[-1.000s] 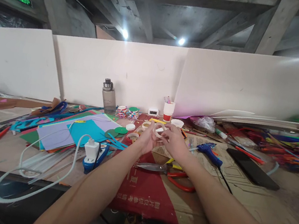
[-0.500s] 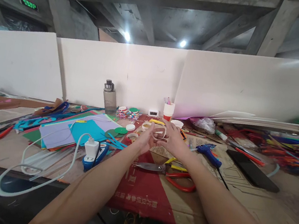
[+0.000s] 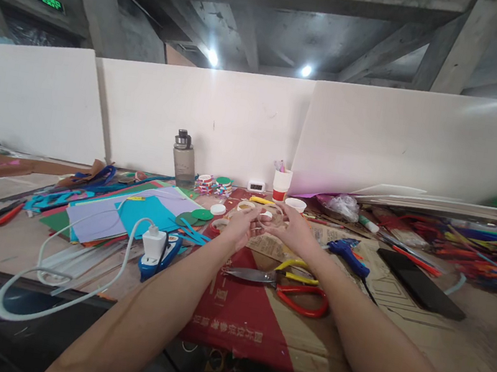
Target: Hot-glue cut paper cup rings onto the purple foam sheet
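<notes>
Head view: pale ring (image 3: 278, 215) has turned

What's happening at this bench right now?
A person's left hand and right hand are holding a thin, pale ring between them, above the cardboard. Red-handled scissors lie nearer the person, and a blue glue gun rests to the right, beside a black phone.

Bare left forearm (image 3: 149, 305) slanting up from lower left, bare right forearm (image 3: 364, 317) from lower right, converging forward. Left hand (image 3: 240, 229) and right hand (image 3: 295, 230) close together, fingers bent inward, fingertips near each other. Back of right hand visible. Both wrists fairly straight.
</notes>
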`<state>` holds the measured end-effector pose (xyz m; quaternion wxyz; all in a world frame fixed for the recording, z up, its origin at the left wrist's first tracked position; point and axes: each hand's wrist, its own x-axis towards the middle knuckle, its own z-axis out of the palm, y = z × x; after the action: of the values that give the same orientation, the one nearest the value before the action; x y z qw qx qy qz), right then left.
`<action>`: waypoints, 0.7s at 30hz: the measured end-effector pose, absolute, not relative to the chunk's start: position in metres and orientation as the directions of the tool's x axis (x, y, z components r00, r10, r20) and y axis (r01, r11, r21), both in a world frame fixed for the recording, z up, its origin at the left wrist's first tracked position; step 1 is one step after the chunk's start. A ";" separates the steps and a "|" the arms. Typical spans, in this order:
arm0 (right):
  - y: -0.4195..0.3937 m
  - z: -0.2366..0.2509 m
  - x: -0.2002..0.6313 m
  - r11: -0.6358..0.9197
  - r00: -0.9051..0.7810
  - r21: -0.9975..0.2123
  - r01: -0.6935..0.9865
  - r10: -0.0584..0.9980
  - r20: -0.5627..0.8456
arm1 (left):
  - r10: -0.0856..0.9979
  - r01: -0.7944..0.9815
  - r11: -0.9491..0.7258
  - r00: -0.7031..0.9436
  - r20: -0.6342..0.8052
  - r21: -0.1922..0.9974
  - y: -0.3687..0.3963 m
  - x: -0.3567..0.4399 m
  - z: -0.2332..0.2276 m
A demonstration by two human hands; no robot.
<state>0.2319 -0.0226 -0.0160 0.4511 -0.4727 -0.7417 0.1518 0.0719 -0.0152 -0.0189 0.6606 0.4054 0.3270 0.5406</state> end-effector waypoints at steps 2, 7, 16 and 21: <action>-0.022 -0.015 0.233 0.441 -0.109 -0.738 0.510 0.884 0.454 | 0.980 -0.431 0.080 0.198 0.008 0.899 -0.014 0.072 -0.020; -0.019 -0.011 0.240 0.264 -0.059 -0.877 0.400 0.963 0.263 | 0.980 -0.397 0.067 0.197 0.014 0.915 -0.016 0.073 -0.019; -0.017 -0.008 0.245 0.162 0.032 -0.955 0.249 0.984 0.175 | 0.983 -0.322 0.033 0.179 0.026 0.946 -0.015 0.074 -0.023; -0.017 -0.009 0.247 0.144 0.031 -0.960 0.242 0.987 0.156 | 0.987 -0.276 -0.015 0.148 0.058 0.961 -0.013 0.074 -0.026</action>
<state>0.2473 -0.0172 -0.0094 0.4849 -0.5295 -0.5803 0.3843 0.0744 -0.0135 -0.0264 0.5924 0.4724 0.3763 0.5333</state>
